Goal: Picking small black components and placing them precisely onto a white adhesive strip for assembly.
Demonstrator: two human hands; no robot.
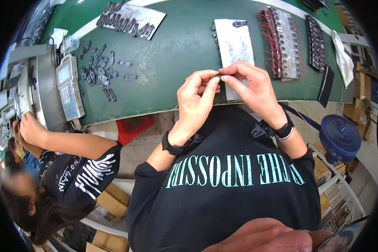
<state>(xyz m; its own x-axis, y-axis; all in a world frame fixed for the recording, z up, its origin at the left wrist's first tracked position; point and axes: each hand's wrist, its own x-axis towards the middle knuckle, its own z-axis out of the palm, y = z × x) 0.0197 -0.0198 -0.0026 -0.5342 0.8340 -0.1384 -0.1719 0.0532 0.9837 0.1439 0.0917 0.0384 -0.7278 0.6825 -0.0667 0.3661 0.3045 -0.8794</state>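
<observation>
My left hand (194,97) and my right hand (254,86) meet over the table's near edge, thumbs and fingertips pinched together. Between them is a small dark part (219,75), mostly covered by the fingers, so its exact kind does not show. Just beyond my hands lies a white board (235,46), with one small black part (239,24) near its far end and more along its left edge. Loose black parts (98,69) of similar size are scattered over the green tabletop (172,59) to the left.
At the back left, a white sheet (149,17) carries rows of black parts. Strips with red wires (273,42) and a dark tray (316,44) lie right. A keypad device (67,86) stands left, near a co-worker's hand (32,129). A blue fan (339,136) is at my right.
</observation>
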